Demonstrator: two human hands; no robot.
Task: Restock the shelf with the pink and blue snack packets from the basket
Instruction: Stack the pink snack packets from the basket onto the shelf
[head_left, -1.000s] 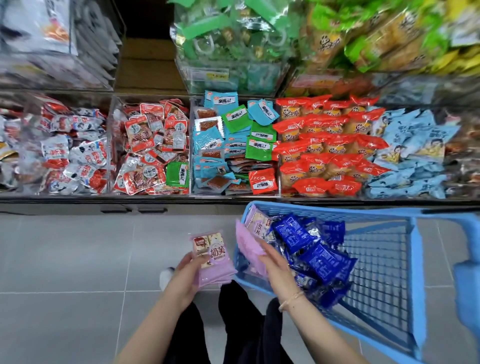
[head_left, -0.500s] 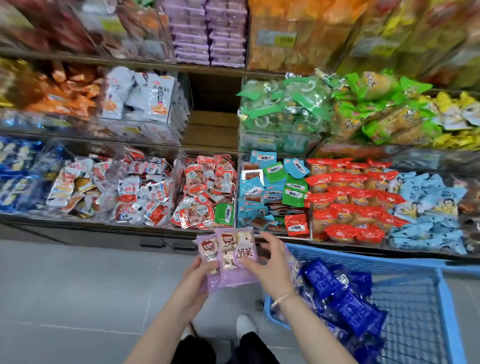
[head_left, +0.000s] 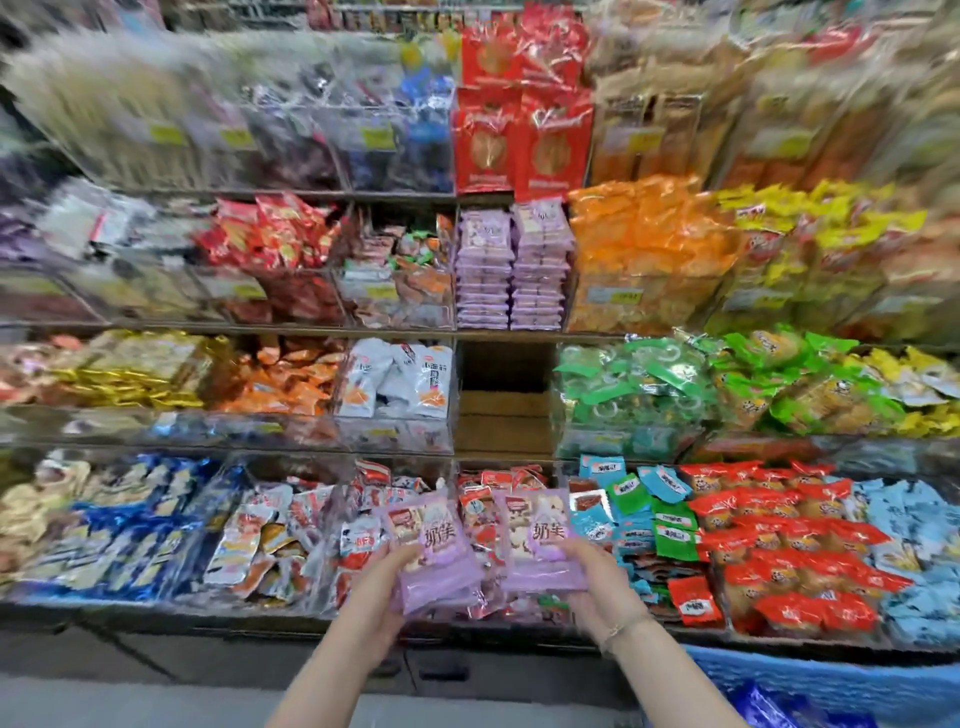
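Shelf behind: left hand, right hand hold two pink stacks.

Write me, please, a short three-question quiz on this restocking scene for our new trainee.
1. True or false: the left hand and the right hand each hold pink packets.
2. Multiple choice: the stacked pink packets stand A) directly left of the orange packets; B) on the top tier; C) on the bottom tier.
3. What colour is the basket at lower right?
Key: 1 true; 2 A; 3 blue.
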